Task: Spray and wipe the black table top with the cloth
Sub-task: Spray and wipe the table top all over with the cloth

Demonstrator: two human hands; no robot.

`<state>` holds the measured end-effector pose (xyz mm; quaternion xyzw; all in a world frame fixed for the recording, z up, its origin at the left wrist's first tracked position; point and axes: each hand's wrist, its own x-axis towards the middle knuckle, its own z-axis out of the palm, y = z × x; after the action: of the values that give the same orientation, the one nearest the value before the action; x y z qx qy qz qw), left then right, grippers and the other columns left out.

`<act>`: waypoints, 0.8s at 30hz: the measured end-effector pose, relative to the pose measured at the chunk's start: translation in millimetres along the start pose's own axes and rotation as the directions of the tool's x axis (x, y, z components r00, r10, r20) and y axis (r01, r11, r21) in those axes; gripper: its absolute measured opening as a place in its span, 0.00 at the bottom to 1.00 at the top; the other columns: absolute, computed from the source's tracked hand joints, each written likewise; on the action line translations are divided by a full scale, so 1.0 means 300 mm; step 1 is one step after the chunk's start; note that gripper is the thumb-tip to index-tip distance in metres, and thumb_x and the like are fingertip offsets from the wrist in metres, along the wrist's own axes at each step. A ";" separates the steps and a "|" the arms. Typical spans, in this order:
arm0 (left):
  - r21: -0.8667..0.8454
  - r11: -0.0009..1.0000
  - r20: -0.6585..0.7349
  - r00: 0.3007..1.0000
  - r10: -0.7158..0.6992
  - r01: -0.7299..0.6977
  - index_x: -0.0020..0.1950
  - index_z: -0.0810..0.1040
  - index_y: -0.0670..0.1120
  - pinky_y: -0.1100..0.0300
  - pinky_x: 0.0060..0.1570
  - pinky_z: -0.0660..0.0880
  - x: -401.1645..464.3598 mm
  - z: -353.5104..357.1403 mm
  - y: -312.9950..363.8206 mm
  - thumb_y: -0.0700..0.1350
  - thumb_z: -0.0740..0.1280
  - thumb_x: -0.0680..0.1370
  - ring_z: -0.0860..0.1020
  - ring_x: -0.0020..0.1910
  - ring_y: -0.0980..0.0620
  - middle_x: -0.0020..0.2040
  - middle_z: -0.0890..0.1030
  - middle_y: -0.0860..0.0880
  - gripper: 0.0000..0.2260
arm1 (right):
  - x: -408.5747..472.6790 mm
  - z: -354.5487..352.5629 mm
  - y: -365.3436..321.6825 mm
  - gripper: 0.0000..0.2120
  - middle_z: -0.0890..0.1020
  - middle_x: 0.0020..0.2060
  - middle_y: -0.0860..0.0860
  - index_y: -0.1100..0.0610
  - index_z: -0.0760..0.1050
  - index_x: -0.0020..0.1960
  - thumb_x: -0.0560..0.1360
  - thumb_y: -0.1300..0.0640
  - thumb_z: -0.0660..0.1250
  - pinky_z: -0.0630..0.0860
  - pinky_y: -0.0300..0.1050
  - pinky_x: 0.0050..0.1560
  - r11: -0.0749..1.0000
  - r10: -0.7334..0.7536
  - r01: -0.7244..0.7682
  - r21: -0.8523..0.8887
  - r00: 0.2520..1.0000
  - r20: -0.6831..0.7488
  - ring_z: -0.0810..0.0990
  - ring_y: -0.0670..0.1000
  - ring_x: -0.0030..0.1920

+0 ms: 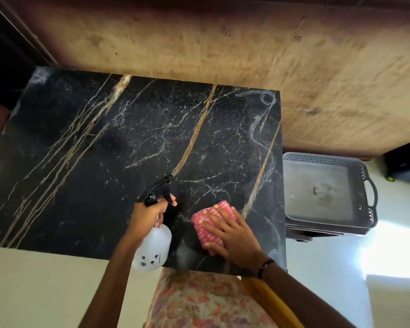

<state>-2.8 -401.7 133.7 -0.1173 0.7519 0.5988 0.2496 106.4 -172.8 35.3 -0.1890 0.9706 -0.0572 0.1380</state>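
Observation:
The black table top [109,150] has gold and white marble veins and fills the middle of the head view. My left hand [149,213] grips the neck of a clear spray bottle [153,247] with a black trigger head, held over the table's near edge with the nozzle pointing toward the far side. My right hand [232,235] lies flat, fingers spread, pressing a folded red-and-white patterned cloth [210,213] onto the table near its front right corner. Faint white smears show along the right side of the top.
A grey perforated plastic tray [362,176] with handles sits on a stack right of the table. A brown stained wall [223,43] backs the table. Pale floor [33,292] lies in front and to the right.

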 end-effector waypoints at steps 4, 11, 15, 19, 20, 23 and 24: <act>0.033 0.999 0.021 1.000 0.011 -0.011 0.46 0.80 0.39 0.62 0.22 0.64 -0.026 -0.012 -0.018 0.31 0.59 0.76 0.62 0.17 0.55 0.27 0.79 0.52 0.11 | 0.063 -0.058 0.045 0.29 0.63 0.75 0.49 0.46 0.58 0.76 0.79 0.35 0.44 0.52 0.63 0.74 0.975 0.221 -0.222 0.031 0.975 0.012 0.54 0.55 0.77; -0.030 1.000 0.001 1.000 -0.009 0.009 0.45 0.80 0.38 0.61 0.23 0.63 -0.068 -0.074 -0.042 0.30 0.59 0.74 0.61 0.19 0.55 0.40 0.83 0.43 0.11 | 0.132 -0.017 -0.280 0.27 0.70 0.72 0.47 0.45 0.61 0.74 0.79 0.35 0.46 0.56 0.66 0.73 0.993 0.079 -0.087 0.074 0.991 0.108 0.63 0.56 0.74; 0.010 1.000 0.003 1.000 -0.008 0.008 0.45 0.81 0.40 0.62 0.22 0.65 -0.104 -0.128 -0.076 0.31 0.60 0.75 0.63 0.18 0.57 0.30 0.81 0.50 0.11 | -0.032 0.024 -0.257 0.28 0.70 0.71 0.46 0.43 0.61 0.74 0.79 0.33 0.47 0.57 0.63 0.72 1.000 -0.027 0.026 0.018 0.996 0.080 0.65 0.54 0.73; -0.034 0.999 -0.010 0.999 -0.038 0.037 0.40 0.83 0.47 0.64 0.22 0.65 -0.161 -0.191 -0.120 0.33 0.61 0.76 0.64 0.18 0.57 0.26 0.76 0.49 0.14 | -0.043 -0.009 -0.168 0.28 0.65 0.74 0.49 0.45 0.58 0.76 0.80 0.35 0.46 0.50 0.63 0.75 0.996 0.091 -0.093 0.017 0.993 0.075 0.57 0.56 0.76; -0.040 0.997 -0.031 0.998 -0.061 0.060 0.37 0.84 0.49 0.65 0.21 0.65 -0.172 -0.203 -0.127 0.33 0.61 0.76 0.64 0.18 0.57 0.24 0.75 0.51 0.16 | -0.012 -0.020 -0.177 0.29 0.62 0.76 0.49 0.46 0.56 0.77 0.80 0.36 0.44 0.47 0.63 0.76 0.989 0.141 -0.144 0.036 0.987 0.071 0.53 0.56 0.77; -0.057 0.994 -0.084 0.992 -0.094 0.089 0.34 0.83 0.49 0.65 0.20 0.65 -0.220 -0.244 -0.142 0.34 0.61 0.75 0.63 0.17 0.58 0.20 0.74 0.52 0.17 | 0.113 -0.037 -0.289 0.30 0.58 0.77 0.50 0.47 0.53 0.78 0.79 0.36 0.42 0.47 0.65 0.75 0.973 0.214 -0.219 0.079 0.975 0.064 0.49 0.57 0.78; -0.061 0.995 -0.085 0.993 -0.080 0.075 0.36 0.82 0.49 0.65 0.20 0.65 -0.235 -0.260 -0.146 0.33 0.61 0.75 0.63 0.17 0.58 0.21 0.75 0.53 0.16 | 0.160 -0.035 -0.337 0.30 0.58 0.77 0.50 0.47 0.52 0.78 0.79 0.36 0.41 0.46 0.65 0.75 0.977 0.195 -0.198 0.076 0.979 0.055 0.49 0.57 0.78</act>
<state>59.6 -496.3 145.6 -0.1794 0.7395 0.6043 0.2361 96.2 -283.8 50.1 -0.0876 0.9778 -0.0782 0.1736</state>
